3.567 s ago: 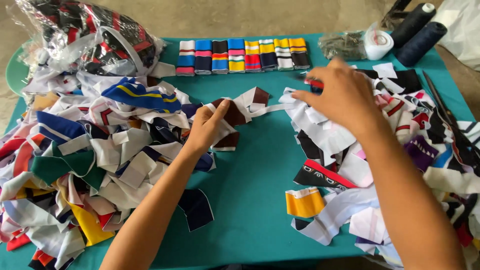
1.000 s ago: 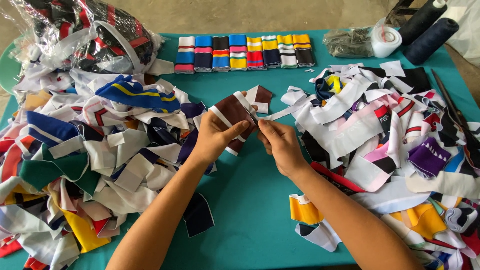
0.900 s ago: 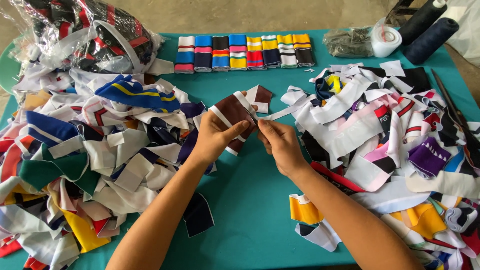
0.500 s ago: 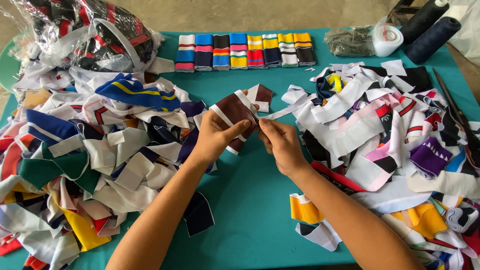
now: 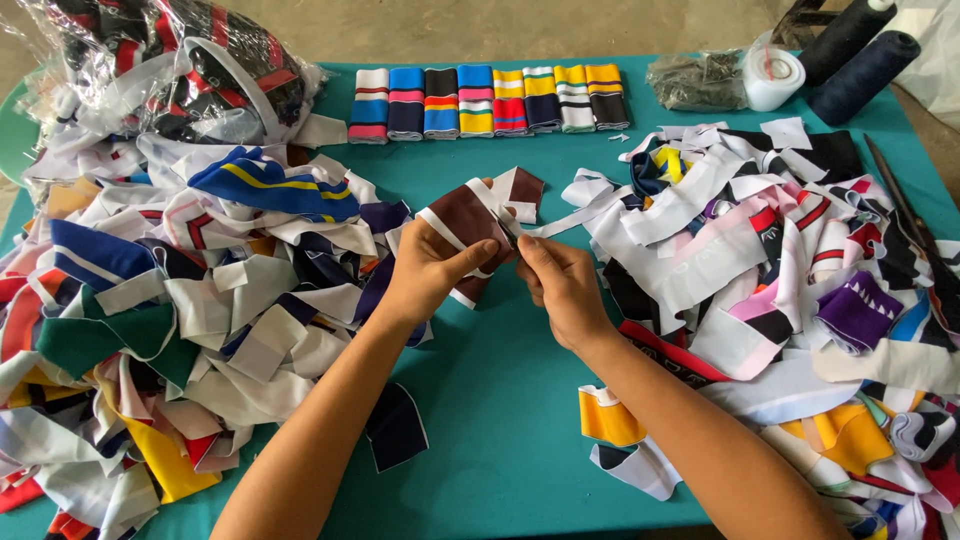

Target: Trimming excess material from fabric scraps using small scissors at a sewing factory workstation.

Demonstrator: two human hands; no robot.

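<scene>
Above the teal table (image 5: 500, 420), between two heaps of fabric scraps, the left hand (image 5: 430, 270) grips a brown piece with white stripes (image 5: 465, 225) — the right hand (image 5: 560, 285) pinches its white edge.

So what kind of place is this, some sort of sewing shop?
Probably a small garment or sewing workshop. Heaps of knit trim pieces cover a teal table, a sorted row of folded striped cuffs lies at the far edge, and thread cones stand in the corner. Both hands hold a brown piece.
</scene>
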